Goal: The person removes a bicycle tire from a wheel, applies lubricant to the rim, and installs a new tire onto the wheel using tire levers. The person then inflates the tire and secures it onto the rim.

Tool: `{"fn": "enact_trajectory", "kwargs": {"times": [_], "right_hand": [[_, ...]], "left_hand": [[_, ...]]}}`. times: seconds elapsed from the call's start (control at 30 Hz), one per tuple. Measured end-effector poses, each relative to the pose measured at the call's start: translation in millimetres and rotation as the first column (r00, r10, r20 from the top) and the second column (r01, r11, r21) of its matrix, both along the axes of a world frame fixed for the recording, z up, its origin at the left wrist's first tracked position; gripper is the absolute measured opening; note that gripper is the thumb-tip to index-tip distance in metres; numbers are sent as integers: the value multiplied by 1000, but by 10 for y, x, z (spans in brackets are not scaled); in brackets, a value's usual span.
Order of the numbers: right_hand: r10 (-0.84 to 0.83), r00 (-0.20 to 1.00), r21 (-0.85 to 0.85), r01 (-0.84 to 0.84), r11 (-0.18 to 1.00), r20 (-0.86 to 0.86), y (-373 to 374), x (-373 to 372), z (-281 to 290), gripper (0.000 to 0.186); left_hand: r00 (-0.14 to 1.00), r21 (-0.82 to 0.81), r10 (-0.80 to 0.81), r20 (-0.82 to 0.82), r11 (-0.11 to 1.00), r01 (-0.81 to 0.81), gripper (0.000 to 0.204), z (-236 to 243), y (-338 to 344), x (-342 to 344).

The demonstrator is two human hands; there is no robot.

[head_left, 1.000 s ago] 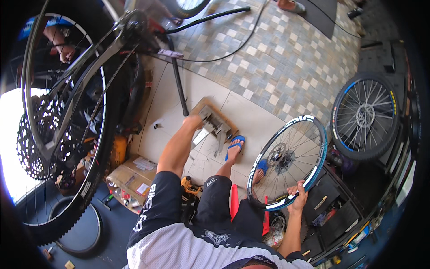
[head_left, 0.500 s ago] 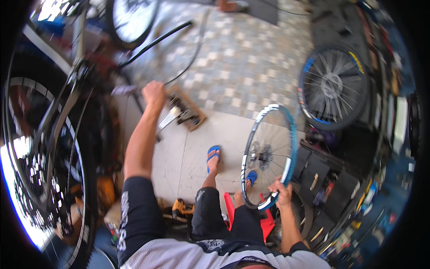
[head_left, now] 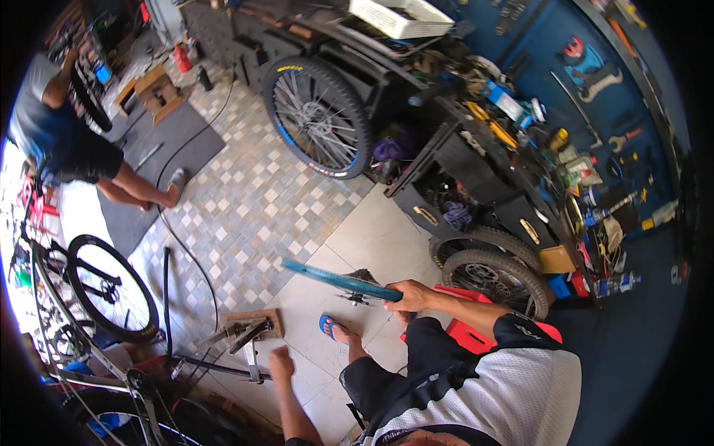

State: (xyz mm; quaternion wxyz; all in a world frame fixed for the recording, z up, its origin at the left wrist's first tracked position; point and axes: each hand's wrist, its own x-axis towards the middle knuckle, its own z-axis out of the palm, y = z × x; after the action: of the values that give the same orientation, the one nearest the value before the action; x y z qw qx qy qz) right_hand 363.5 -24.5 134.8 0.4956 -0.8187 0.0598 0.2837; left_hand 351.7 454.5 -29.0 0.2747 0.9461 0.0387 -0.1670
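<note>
My right hand [head_left: 406, 296] is closed round the edge of a teal bicycle wheel [head_left: 342, 281] that has no tyre on it. The wheel is held up off the floor and shows almost edge-on, its hub below the rim. My left hand [head_left: 281, 364] is a loose fist at the lower middle; what it holds, if anything, is hidden. Close to that hand, a metal stand on a wooden block [head_left: 275, 323] rests on the tiles.
A tyred wheel [head_left: 316, 115] leans on the dark workbench at the back. More tyred wheels [head_left: 494, 282] lean by a red stool [head_left: 468, 336]. Bicycles fill the left side. A person [head_left: 82, 134] stands at far left, near a dark mat. Tools hang on the blue wall.
The view has swung to the right, bringing in the bench and tool wall. The wheel in my right hand has turned from face-on to nearly edge-on. My left arm has come down and back.
</note>
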Motion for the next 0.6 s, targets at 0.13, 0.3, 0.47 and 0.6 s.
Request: {"fn": "enact_trajectory", "kwargs": {"times": [0.13, 0.3, 0.47, 0.6], "right_hand": [[80, 996, -76, -77, 994, 36, -351, -248, 73, 40], [206, 978, -91, -207, 974, -14, -858, -268, 174, 45], [466, 883, -81, -461, 884, 60, -849, -300, 156, 47], [698, 705, -118, -688, 716, 123, -465, -330, 273, 38]], "left_hand": [[953, -127, -40, -300, 992, 2, 45, 546, -1310, -345], [904, -194, -77, -421, 981, -7, 60, 1092, -2321, -763], [874, -229, 116, -471, 941, -249, 76, 1154, -2548, -1677], [691, -22, 563, -454, 768, -640, 105, 893, -2484, -2908]]}}
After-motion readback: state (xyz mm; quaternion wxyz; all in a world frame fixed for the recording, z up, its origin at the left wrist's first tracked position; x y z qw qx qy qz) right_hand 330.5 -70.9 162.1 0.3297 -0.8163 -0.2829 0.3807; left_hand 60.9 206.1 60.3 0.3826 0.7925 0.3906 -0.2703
